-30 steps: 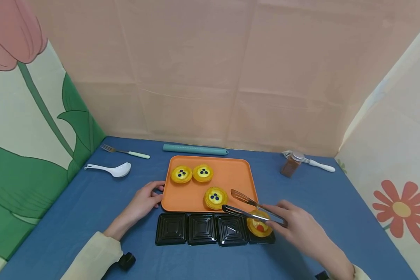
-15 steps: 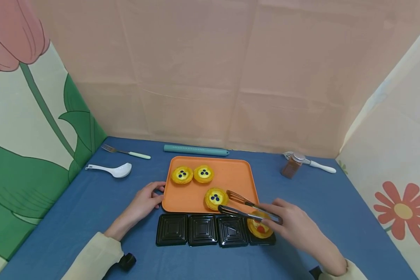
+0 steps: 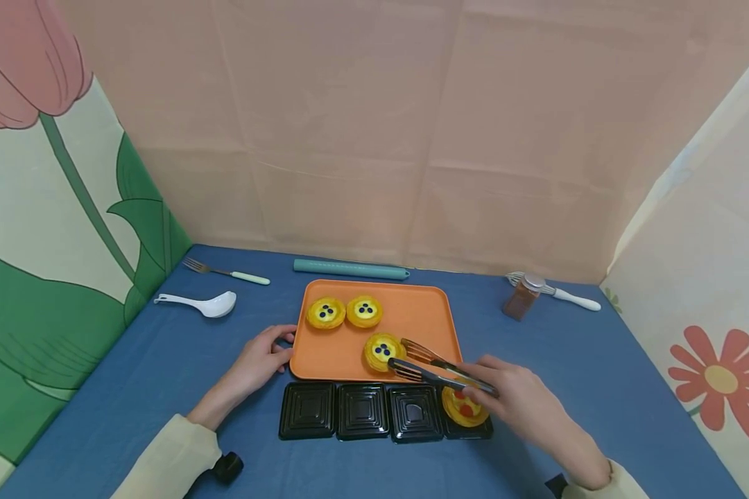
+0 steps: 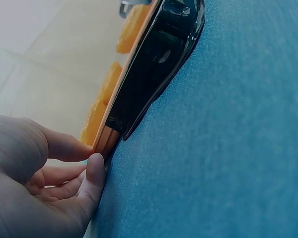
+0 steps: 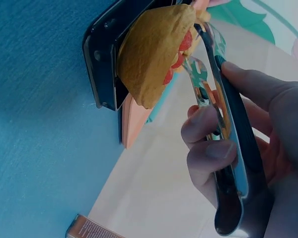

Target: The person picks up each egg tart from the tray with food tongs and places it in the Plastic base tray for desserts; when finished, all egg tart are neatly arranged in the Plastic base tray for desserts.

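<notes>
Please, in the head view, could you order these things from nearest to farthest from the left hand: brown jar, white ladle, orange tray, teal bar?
From the left hand:
1. Orange tray: pinched by this hand at its left edge.
2. White ladle: ahead and to the left.
3. Teal bar: beyond the tray's far edge.
4. Brown jar: far over on the right.

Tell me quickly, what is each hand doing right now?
Left hand: closed, pinching the edge of the orange tray.
Right hand: closed, holding the tongs, whose tips are apart.
</notes>
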`<state>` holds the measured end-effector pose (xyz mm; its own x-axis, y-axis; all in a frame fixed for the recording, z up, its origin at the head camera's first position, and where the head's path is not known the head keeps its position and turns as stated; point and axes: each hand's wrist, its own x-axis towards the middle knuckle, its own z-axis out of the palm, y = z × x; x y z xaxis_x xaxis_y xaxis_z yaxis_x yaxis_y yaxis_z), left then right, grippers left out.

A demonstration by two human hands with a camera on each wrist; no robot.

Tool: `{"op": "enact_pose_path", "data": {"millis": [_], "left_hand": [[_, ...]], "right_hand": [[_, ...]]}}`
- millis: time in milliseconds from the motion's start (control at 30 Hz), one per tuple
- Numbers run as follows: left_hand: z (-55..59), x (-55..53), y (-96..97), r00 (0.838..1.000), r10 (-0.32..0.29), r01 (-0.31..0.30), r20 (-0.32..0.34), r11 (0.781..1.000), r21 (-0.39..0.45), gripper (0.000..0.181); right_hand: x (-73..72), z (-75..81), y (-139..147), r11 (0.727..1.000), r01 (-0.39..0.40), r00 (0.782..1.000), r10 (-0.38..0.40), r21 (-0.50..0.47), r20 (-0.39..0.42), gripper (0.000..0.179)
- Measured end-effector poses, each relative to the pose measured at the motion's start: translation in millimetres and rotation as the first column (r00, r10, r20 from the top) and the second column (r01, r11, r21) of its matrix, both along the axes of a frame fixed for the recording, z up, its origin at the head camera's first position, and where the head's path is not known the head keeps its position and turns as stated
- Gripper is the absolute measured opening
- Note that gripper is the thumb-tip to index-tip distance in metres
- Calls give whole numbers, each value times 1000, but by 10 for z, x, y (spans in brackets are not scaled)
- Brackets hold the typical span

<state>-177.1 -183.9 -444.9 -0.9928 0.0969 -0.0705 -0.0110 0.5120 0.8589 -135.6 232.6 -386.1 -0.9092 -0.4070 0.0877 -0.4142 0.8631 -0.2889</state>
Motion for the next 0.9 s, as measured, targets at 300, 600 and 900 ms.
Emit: {"op": "enact_pose_path", "data": {"millis": [300, 600, 900], "left_hand": [[-21, -10, -4, 1000, -3, 3, -4, 1000, -1, 46], [-42, -23, -15, 1000, -1, 1, -9, 1000, -6, 46], [-42, -39, -18, 1000, -7, 7, -6, 1000, -3, 46]], "right_hand": [[40, 1, 8, 1000, 9, 1000, -9, 18, -23, 37], [69, -11, 50, 1000, -5, 999, 5, 0, -39, 37], [209, 27, 136, 999, -23, 997, 20, -42, -79, 37]]}}
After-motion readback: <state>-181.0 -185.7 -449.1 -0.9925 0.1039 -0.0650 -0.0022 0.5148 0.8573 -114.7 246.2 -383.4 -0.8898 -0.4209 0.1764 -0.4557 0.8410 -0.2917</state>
